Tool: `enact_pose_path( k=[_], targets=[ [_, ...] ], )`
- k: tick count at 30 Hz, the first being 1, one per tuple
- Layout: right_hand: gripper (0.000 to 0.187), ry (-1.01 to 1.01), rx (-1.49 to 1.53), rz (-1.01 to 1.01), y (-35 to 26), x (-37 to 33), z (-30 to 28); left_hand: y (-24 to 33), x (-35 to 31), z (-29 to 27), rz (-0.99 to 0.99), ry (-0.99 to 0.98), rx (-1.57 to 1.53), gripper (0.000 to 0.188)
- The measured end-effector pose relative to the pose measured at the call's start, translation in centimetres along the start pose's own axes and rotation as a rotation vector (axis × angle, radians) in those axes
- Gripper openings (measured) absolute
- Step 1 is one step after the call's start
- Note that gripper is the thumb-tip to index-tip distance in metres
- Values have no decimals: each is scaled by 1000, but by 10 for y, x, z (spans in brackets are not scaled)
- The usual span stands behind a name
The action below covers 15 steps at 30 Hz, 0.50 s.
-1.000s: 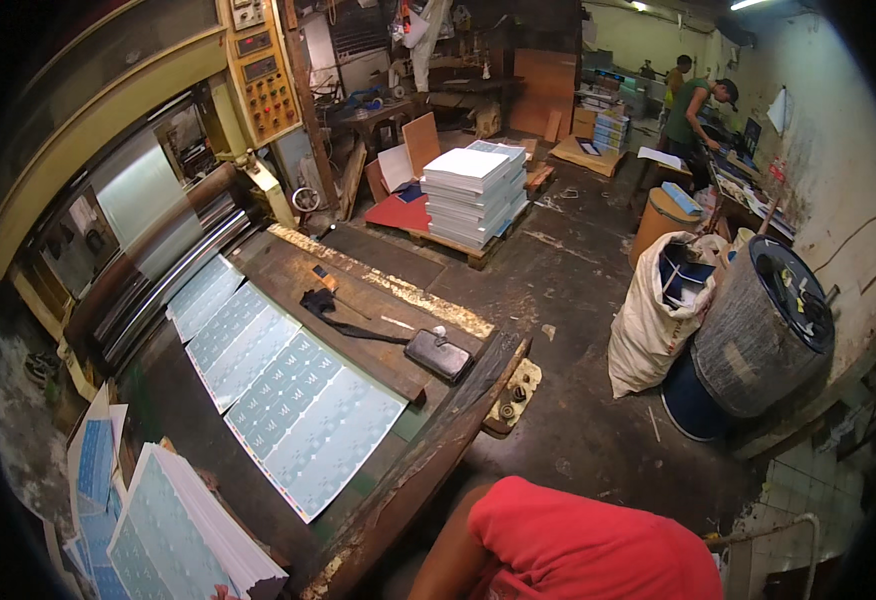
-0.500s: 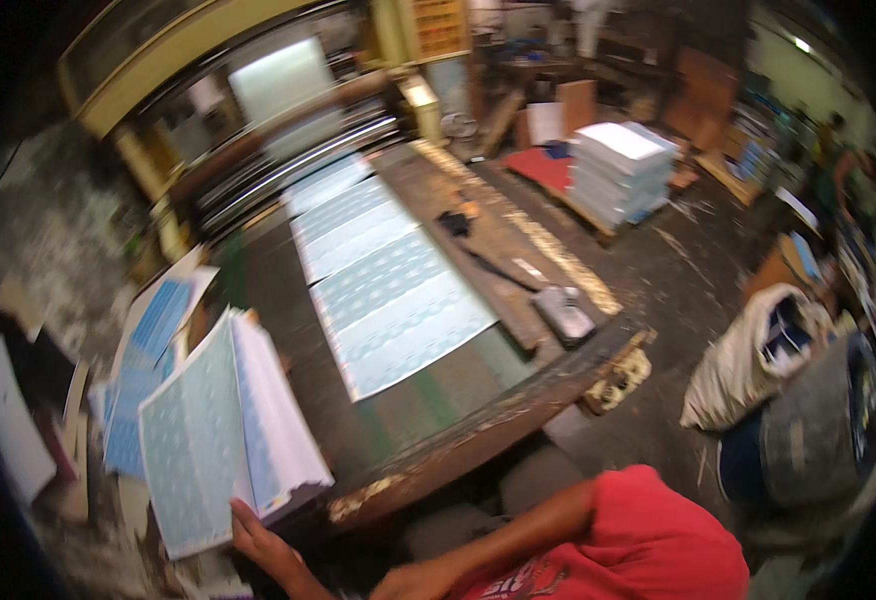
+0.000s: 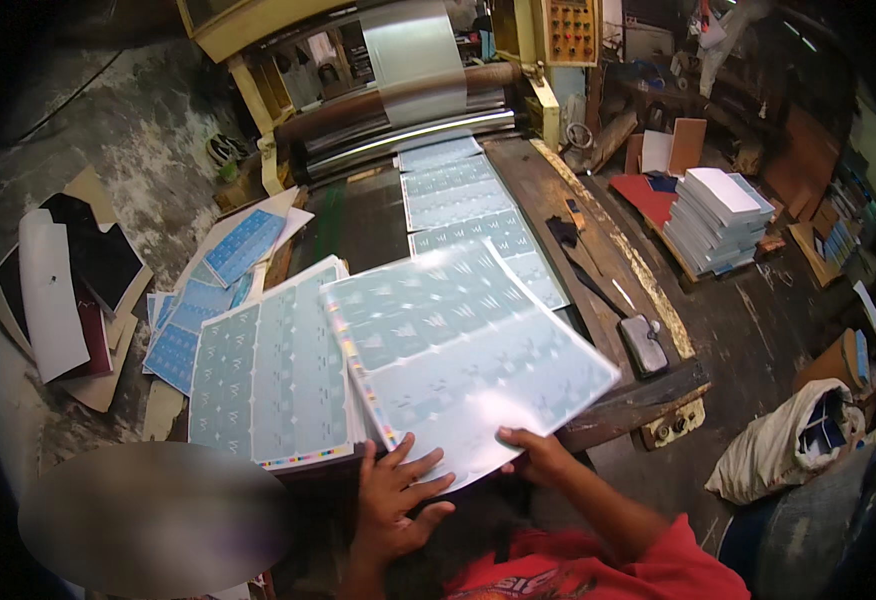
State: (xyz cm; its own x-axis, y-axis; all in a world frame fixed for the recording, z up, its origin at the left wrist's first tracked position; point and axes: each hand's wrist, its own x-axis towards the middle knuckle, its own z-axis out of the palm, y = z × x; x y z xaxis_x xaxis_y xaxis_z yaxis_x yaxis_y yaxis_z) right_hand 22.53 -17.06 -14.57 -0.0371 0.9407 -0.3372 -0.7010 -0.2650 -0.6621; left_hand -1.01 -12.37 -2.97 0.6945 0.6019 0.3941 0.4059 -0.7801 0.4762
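A pale green and blue printed sheet (image 3: 458, 350) lies tilted across the near end of the feed table, glossy with reflected light and with coloured marks along its left edge. My right hand (image 3: 540, 458) pinches its near edge, thumb on top and fingers underneath. My left hand (image 3: 398, 500) is open, fingers spread, against the sheet's near left corner. Left of that sheet, and partly under it, rests a stack of similar printed sheets (image 3: 268, 370). Beyond it, more printed sheets (image 3: 458, 195) lie in a row on the table, leading to the machine's rollers (image 3: 408, 145).
A grey block-shaped tool (image 3: 643, 345) sits on the table's right side. Blue printed sheets (image 3: 243, 245) and dark and white boards (image 3: 53, 300) lie at the left. Paper stacks (image 3: 713, 225) stand on the right floor, with a cloth sack (image 3: 788, 440) nearer. A blurred patch hides the lower left.
The view has turned left. My left hand has left the stack's near edge and is spread at the sheet in front. My right hand has come forward and grips that sheet.
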Motion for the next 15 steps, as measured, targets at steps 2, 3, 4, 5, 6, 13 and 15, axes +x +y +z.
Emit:
enact_pose_path(
  k=[2,3,4,5,6,13,15],
  targets=[
    [33,-28,112,19,28,5,-30,9,23,6,-40,77,-99,31],
    [32,93,139,80,42,4,-42,-1,41,16,-1,162,-105,37],
    [33,127,198,109,59,5,-52,-15,61,37,-100,279,-308,37],
    [36,186,187,137,75,3,-64,-34,93,52,-65,326,-240,39],
    [32,212,210,152,91,2,-72,-67,127,81,-82,418,-260,39],
    [48,169,144,265,134,-6,-62,-302,261,214,-965,274,-317,70],
    [41,193,242,258,138,-9,-72,-324,282,248,-1119,136,-14,80]
  ],
)
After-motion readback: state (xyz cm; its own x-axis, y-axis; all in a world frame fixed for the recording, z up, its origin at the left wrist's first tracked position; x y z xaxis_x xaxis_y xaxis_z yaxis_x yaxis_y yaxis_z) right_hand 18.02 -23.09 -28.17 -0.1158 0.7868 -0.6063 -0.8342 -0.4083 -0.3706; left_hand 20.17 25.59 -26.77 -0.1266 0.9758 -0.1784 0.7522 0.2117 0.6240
